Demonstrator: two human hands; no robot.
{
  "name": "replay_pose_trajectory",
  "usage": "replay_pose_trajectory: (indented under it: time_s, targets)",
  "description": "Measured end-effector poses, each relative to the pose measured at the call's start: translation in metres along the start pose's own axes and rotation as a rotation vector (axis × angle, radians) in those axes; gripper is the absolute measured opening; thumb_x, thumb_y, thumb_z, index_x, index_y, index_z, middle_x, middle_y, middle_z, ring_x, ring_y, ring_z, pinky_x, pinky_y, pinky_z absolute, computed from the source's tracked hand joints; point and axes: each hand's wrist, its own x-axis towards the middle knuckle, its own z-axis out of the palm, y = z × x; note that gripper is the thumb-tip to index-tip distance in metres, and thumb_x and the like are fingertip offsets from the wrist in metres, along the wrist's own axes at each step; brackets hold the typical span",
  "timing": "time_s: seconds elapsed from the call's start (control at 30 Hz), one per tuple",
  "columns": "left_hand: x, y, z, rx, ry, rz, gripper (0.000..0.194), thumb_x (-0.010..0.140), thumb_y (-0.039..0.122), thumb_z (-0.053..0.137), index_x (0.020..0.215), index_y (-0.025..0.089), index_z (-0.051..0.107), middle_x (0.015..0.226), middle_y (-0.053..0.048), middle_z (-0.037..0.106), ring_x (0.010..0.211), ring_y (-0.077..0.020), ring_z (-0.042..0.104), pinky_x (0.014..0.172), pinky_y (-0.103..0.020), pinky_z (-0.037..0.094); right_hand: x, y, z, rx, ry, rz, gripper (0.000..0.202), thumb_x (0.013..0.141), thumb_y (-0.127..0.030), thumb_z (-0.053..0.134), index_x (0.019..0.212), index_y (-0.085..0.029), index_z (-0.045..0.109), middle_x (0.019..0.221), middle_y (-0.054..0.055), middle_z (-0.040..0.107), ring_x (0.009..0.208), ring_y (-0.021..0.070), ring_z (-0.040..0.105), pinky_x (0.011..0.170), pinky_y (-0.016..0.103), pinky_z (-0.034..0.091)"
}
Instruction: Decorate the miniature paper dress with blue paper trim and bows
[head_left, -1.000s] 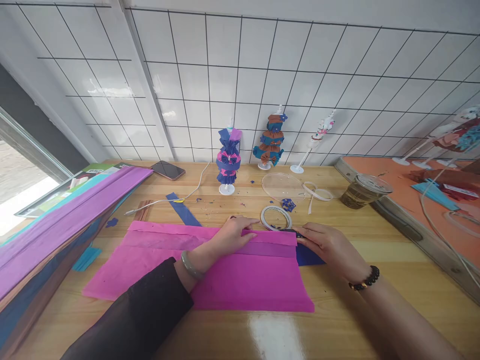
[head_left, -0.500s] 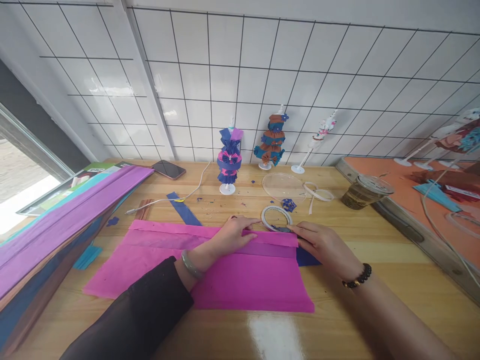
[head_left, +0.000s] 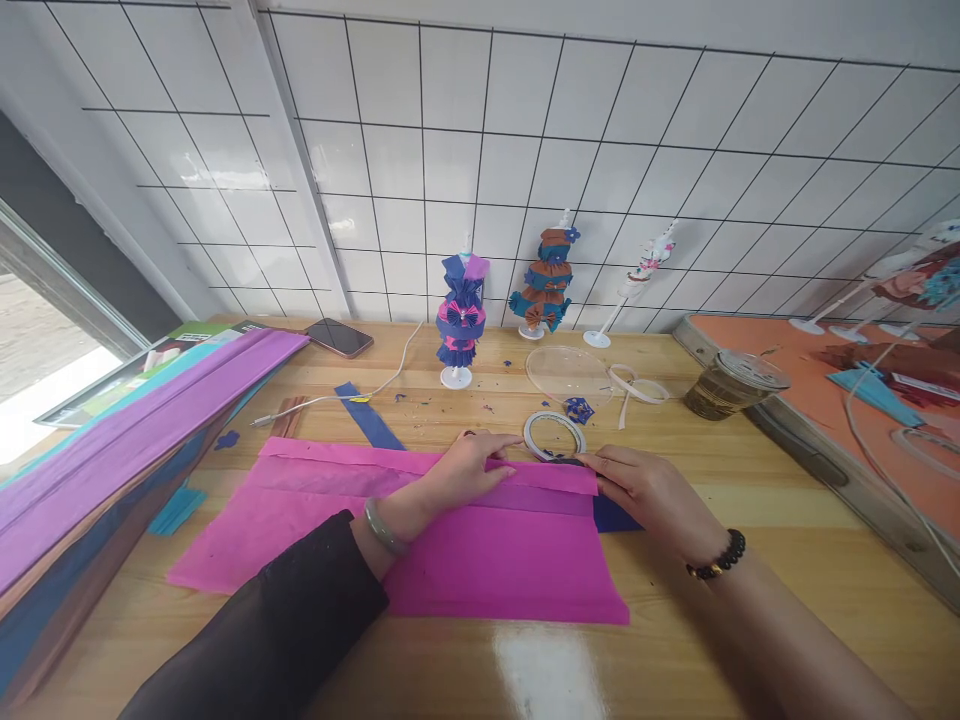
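Observation:
A wide pink sheet point(head_left: 510, 570) lies on the wooden table, its far edge folded over in a narrow strip. My left hand point(head_left: 469, 470) rests on that fold, fingers apart and pointing right. At the sheet's right far corner, my right hand point(head_left: 637, 485) has its fingertips pressed together on the edge; whether they pinch the paper is hard to tell. Dark blue paper point(head_left: 616, 515) shows beneath the corner and under my right hand. Just beyond the fold lies a white tape roll point(head_left: 531, 440), close to my right fingertips.
Colored paper point(head_left: 150, 440) is stacked at left. Behind are a phone point(head_left: 339, 338), a white cable point(head_left: 390, 378), a blue strip point(head_left: 369, 418) and decorated stands point(head_left: 459, 320), point(head_left: 546, 285). A clear disc point(head_left: 566, 372), ribbon point(head_left: 641, 390) and lidded cup point(head_left: 731, 385) lie right.

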Motion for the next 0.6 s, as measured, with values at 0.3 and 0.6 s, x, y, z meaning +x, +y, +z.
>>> replay_pose_trajectory:
  time_s: [0.3,0.6]
  targets:
    - [-0.0002,0.0022,-0.0015,0.004,-0.007,-0.016,0.044,0.076,0.023,0.06,0.12,0.024,0.053,0.089,-0.001,0.065,0.083,-0.0137,0.058,0.081,-0.027,0.043,0.0029,-0.002,0.0008,0.005,0.013,0.002,0.027,0.088,-0.023,0.044,0.11,-0.023,0.061,0.092,0.007,0.066,0.08,0.0182,0.064,0.066,0.03,0.053]
    - [-0.0001,0.0042,-0.0031,-0.007,-0.009,-0.022,0.044,0.075,0.023,0.06,0.119,0.023,0.054,0.087,-0.001,0.065,0.082,-0.0137,0.058,0.08,-0.027,0.043,0.0075,-0.0027,0.0054,0.001,0.018,0.019,0.029,0.088,-0.021,0.043,0.11,-0.023,0.06,0.099,0.009,0.061,0.078,0.0169,0.062,0.063,0.029,0.052]
